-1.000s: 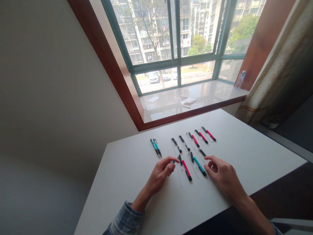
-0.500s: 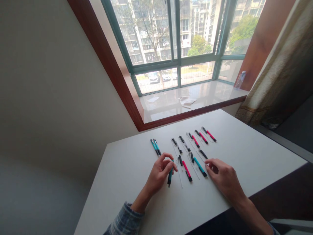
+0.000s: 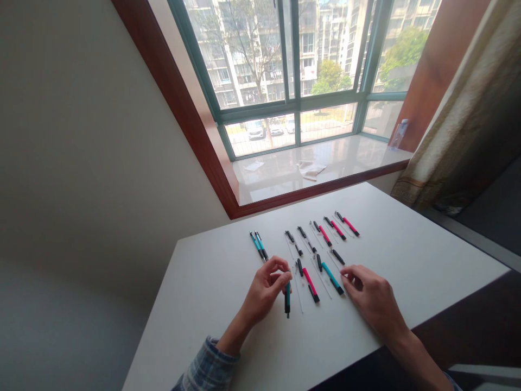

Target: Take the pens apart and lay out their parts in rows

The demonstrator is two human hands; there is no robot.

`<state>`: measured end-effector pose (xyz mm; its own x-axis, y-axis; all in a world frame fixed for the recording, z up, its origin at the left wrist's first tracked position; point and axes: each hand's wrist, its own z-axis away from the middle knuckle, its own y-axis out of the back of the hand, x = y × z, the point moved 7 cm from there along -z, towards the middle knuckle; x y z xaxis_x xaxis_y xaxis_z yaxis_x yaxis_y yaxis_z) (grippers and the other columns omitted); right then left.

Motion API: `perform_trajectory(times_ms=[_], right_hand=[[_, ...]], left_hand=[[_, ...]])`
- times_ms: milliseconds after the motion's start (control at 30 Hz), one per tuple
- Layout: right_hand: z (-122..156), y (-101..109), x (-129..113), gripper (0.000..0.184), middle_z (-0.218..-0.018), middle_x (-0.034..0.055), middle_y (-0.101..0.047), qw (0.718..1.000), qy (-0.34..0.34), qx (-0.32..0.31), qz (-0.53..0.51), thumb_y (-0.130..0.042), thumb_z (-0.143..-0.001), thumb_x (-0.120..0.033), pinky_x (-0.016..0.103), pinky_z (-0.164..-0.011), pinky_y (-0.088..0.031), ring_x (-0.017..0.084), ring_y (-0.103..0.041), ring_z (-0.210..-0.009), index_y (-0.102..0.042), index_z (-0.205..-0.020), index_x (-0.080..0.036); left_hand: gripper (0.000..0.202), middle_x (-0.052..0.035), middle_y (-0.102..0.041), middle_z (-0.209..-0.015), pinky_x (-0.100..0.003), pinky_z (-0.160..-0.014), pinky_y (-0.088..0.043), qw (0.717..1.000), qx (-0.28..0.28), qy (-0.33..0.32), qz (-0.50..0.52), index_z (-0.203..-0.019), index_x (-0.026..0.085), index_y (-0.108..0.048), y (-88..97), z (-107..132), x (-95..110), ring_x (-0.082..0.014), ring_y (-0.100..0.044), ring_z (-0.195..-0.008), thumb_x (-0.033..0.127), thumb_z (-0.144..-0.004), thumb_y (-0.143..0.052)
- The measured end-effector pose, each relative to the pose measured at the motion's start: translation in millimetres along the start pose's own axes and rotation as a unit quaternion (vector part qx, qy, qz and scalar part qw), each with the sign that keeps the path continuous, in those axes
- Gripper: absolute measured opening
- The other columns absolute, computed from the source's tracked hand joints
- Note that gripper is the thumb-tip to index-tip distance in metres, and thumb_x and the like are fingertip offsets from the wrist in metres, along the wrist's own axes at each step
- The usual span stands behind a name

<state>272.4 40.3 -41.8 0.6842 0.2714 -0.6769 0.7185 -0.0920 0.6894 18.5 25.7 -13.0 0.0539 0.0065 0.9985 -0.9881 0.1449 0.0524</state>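
Note:
My left hand (image 3: pixel 268 285) is closed around a teal and black pen barrel (image 3: pixel 287 296), its dark tip pointing down toward the table. My right hand (image 3: pixel 368 288) rests low over the table at the right, thumb and forefinger pinched together; what is between them is too small to make out. A thin white refill (image 3: pixel 334 260) reaches to those fingertips, beside a black pen grip (image 3: pixel 337 256). Between the hands lie a teal barrel (image 3: pixel 331 277), a pink barrel (image 3: pixel 310 282), black grips and slim refills.
Two teal pens (image 3: pixel 259 245) lie side by side beyond my left hand. A back row holds more pen parts, including a pink barrel (image 3: pixel 351 226). The white table (image 3: pixel 195 304) meets a window sill (image 3: pixel 277 174) with a cloth (image 3: pixel 312 169) and a plastic bottle (image 3: pixel 399 134).
The pen barrel in my left hand has swung slightly to the right and now hangs more upright. My right hand has barely moved.

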Motion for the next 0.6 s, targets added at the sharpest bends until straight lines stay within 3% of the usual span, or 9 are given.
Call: perform_trajectory(times_ms=[367, 600], right_hand=[[0.1, -2.2, 1.0, 0.015, -0.083, 0.0025, -0.068, 1.000, -0.007, -0.008, 0.008, -0.057, -0.095, -0.035, 0.031, -0.070, -0.049, 0.019, -0.064, -0.071, -0.068, -0.094, -0.024], [1.9, 9.9, -12.8, 0.024, -0.086, 0.0047, -0.070, 1.000, -0.009, 0.008, -0.018, -0.055, -0.097, -0.042, 0.032, -0.070, -0.050, 0.020, -0.062, -0.071, -0.070, -0.098, -0.023]], left_hand=[[0.022, -0.0021, -0.067, -0.082, -0.024, -0.063, -0.045, 1.000, 0.010, -0.005, -0.002, -0.091, 0.017, -0.059, 3.4, 0.6, 2.9, -0.0118, -0.057, -0.068, 0.035, -0.091, -0.071], [0.024, -0.0033, -0.070, -0.080, -0.026, -0.066, -0.050, 0.998, 0.023, -0.001, 0.055, -0.085, 0.016, -0.062, 3.8, 1.0, 9.4, -0.0128, -0.059, -0.067, 0.035, -0.086, -0.077]])
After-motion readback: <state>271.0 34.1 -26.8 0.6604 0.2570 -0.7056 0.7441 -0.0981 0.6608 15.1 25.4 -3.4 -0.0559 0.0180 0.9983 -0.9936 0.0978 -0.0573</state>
